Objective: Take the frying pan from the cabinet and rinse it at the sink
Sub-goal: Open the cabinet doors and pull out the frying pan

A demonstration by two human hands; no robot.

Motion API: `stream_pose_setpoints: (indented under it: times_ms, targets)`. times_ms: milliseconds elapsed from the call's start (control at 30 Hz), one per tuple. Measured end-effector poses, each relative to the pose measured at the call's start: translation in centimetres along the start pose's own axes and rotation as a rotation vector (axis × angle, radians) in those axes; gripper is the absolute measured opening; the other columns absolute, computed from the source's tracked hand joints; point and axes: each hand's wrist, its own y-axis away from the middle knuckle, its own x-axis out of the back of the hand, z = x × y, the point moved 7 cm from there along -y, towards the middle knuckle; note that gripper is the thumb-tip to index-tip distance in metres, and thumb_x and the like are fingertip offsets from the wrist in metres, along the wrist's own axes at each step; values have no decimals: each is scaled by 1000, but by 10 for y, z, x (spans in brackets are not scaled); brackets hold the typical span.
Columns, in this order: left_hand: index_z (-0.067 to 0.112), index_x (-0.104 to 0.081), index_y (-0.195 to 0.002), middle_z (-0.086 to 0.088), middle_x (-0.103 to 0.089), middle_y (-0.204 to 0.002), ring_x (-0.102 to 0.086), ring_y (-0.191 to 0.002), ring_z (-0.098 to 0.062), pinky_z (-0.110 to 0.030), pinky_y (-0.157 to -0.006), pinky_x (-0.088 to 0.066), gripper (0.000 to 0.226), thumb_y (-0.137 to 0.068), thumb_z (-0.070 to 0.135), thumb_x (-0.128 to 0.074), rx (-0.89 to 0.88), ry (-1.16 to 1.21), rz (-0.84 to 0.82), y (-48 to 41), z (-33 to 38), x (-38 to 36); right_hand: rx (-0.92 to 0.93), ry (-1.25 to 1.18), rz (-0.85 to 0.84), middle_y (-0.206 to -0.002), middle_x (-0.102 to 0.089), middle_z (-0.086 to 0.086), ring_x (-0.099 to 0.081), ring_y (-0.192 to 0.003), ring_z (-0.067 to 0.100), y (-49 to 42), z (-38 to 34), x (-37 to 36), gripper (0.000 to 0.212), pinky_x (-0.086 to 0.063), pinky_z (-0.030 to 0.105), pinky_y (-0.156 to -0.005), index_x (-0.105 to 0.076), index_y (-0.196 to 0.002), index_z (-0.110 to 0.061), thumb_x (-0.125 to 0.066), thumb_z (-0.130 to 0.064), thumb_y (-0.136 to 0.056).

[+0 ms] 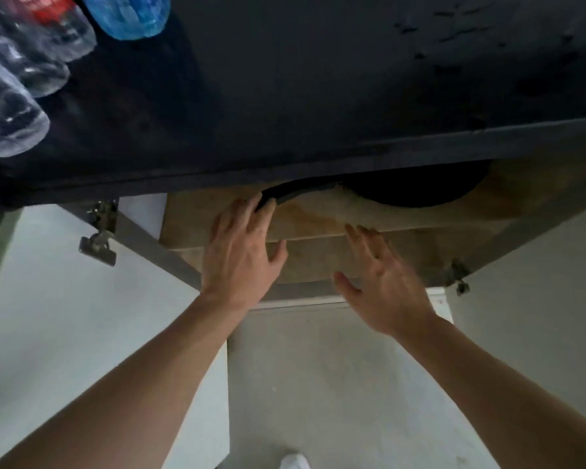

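Note:
A black frying pan (416, 191) lies on the stained wooden shelf (318, 218) inside the open lower cabinet, mostly hidden under the dark countertop (318, 96). Its curved black handle (295, 192) points left toward me. My left hand (241, 252) reaches in with fingers spread, the fingertips touching the handle's end but not wrapped round it. My right hand (383, 282) hovers open over the shelf's front edge, right of the left hand, holding nothing.
Both white cabinet doors stand open, the left door (65, 299) with a metal hinge (99, 231), the right door (538, 282). Several clear plastic bottles (17, 79) and a blue one (129, 15) lie on the countertop at top left. Grey floor (335, 384) below.

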Motion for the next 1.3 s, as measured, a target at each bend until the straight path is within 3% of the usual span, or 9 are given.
stream_pose_setpoints:
  times_ms: [200,433,600,767,967,1067,1133,1200,1300]
  targets:
    - [16,-20,-154,-15,-28,-158,-30,-144,-30,-43,-114,-34,79,-91,54,-50,53,3,-35,-25,-17,-31,-29,-105,32,-165,-27,4,-30,-150,26,-26,-1,-18,78,-32,41,-119,-14,-161,-25,-49,-52,-98]
    - [8,-25,-152,-16,-36,-151,-44,-133,-28,-38,-97,-53,77,-93,52,-46,41,103,-18,-11,-7,-40,-100,-179,49,-160,-34,9,-44,-141,33,-43,3,-25,72,-44,45,-106,-22,-159,-21,-49,-50,-99]
    - [3,-35,-148,-16,-46,-145,-53,-125,-28,-39,-99,-52,69,-94,46,-44,26,208,21,18,25,-35,-231,-392,61,-162,-35,8,-43,-142,33,-53,3,-29,71,-41,47,-108,-24,-158,-26,-37,-61,-98]
    - [6,-38,-146,-11,-52,-140,-57,-121,-25,-32,-96,-50,64,-96,45,-44,157,497,4,17,43,-33,-343,-595,98,-151,-52,8,-49,-138,30,-67,13,-28,69,-42,40,-108,-36,-153,-22,-40,-63,-98]
    - [8,-54,-136,-10,-69,-105,-69,-79,-21,-20,-66,-49,42,-99,27,-53,121,554,80,-2,44,-27,-420,-738,27,-132,-68,2,-60,-127,24,-81,14,-34,69,-46,33,-100,-49,-146,-16,-48,-63,-96]
    - [14,-62,-128,0,-72,-94,-65,-65,-6,-7,-64,-47,36,-93,22,-63,150,741,56,2,44,-36,-506,-929,39,-113,-74,2,-69,-108,23,-85,14,-44,57,-55,41,-97,-68,-119,-13,-58,-62,-92]
    - [13,-67,-117,0,-76,-94,-71,-66,-7,-16,-67,-57,28,-91,23,-66,300,1074,-69,3,46,-52,-574,-1106,73,-99,-76,6,-72,-94,27,-82,17,-47,48,-58,43,-90,-71,-103,-8,-67,-54,-90]
    - [8,-68,-112,-6,-77,-96,-76,-74,-18,-29,-68,-63,22,-94,21,-62,543,1463,-333,6,53,-70,-583,-1215,71,-105,-76,15,-73,-94,32,-78,20,-48,45,-60,47,-88,-71,-104,0,-70,-43,-91]
    - [9,-71,-99,-6,-79,-91,-76,-76,-22,-27,-66,-61,19,-98,22,-57,669,1725,-578,11,66,-80,-561,-1281,34,-108,-75,20,-75,-93,25,-70,25,-51,42,-64,43,-75,-69,-108,5,-72,-34,-92]
